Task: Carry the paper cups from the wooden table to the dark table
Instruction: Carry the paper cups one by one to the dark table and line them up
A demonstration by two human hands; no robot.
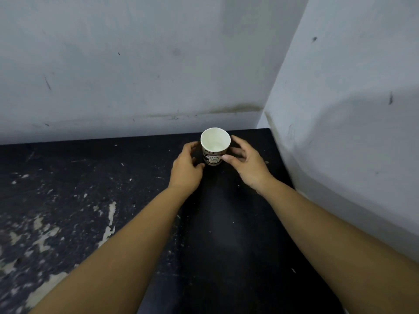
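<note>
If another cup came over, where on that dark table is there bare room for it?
The dark table shows bare top left of the left hand, toward the scuffed, flaking area, and in front between the forearms. The far right corner is crowded: the cup stands there by both walls, with the right hand beside it.

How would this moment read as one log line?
paper cup: upright, on dark table | left hand, right hand: either side, grip unclear

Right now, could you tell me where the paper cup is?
The paper cup stands upright on the dark table, near its far right corner, between the left hand and right hand.
</note>
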